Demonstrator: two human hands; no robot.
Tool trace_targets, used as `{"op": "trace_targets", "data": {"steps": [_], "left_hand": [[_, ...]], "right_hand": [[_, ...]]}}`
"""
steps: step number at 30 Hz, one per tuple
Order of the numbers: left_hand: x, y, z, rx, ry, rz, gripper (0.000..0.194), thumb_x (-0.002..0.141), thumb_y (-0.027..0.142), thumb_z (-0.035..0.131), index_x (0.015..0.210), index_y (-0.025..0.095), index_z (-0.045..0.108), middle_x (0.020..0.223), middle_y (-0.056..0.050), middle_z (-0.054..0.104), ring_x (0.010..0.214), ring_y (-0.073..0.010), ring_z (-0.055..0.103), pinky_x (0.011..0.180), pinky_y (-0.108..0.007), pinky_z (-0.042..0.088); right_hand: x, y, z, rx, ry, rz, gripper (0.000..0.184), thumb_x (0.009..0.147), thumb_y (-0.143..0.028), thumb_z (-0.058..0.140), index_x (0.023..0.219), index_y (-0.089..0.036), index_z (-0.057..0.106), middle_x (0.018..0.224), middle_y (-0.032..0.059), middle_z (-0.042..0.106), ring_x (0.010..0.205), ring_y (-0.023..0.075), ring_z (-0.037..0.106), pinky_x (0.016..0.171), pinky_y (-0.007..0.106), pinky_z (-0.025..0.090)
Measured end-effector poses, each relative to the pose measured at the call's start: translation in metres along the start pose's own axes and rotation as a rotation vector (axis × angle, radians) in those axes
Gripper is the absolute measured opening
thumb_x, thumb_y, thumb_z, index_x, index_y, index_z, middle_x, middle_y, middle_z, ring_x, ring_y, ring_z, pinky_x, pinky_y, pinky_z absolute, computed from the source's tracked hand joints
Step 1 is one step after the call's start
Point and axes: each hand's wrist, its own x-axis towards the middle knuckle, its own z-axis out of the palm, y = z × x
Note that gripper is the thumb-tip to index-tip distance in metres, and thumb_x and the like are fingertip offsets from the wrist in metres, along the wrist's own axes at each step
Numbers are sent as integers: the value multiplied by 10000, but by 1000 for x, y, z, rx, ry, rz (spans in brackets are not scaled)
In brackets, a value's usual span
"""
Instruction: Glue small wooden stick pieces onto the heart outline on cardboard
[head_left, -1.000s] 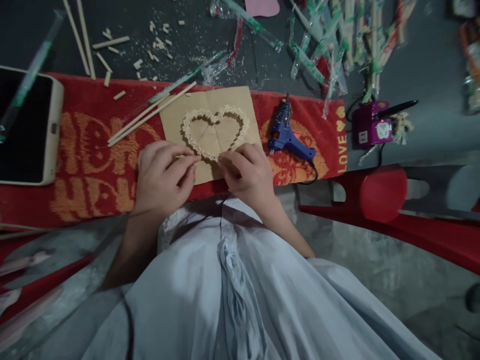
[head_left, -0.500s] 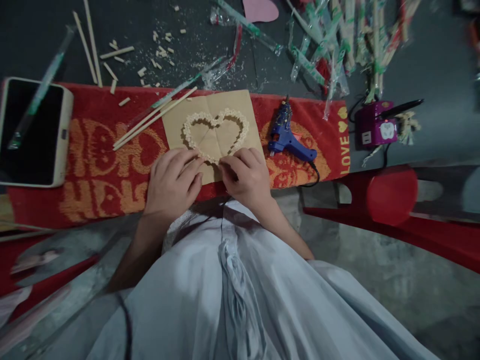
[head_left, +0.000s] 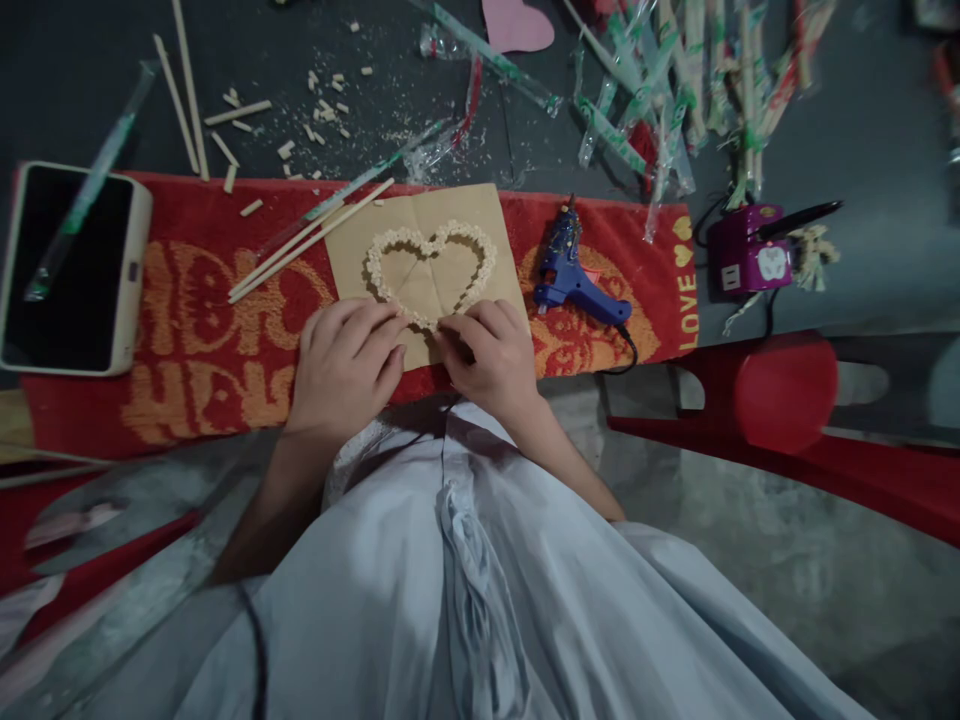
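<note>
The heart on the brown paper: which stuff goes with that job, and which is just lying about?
Seems part of the job:
- the heart outline, at the fingertips of the left hand and right hand
- the brown paper under it
- probably the blue glue gun beside it

Seems just lying about:
- the dark-screened device
- the pink cutout

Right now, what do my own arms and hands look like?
Your left hand and right hand are ungloved. The left forearm and right forearm show no sleeves. You wear a pale blue-grey garment, with gathered fabric down its middle; a dark cord crosses it at lower left.
</note>
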Motion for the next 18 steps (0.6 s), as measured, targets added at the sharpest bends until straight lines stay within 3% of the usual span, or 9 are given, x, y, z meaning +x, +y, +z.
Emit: {"op": "trace_targets", "data": {"steps": [7,18], "left_hand": [[14,1,-1,32,-33,-15,278,944,288,533,1181,287,677,1151,-101,662,1157,-307,562,1020,-523,382],[20,-1,8,187,111,72,187,974,348,565,1000,304,746,1037,-48,674,1050,-224,528,967,-406,359]], "right_hand": [[0,-1,3,12,14,4,181,966,-226,561,874,-154,699,752,53,627,726,171,501,660,305,428],[-3,0,6,-14,20,-2,172,961,-223,574,858,-165,699,746,46,636,709,167,506,646,304,428]]}}
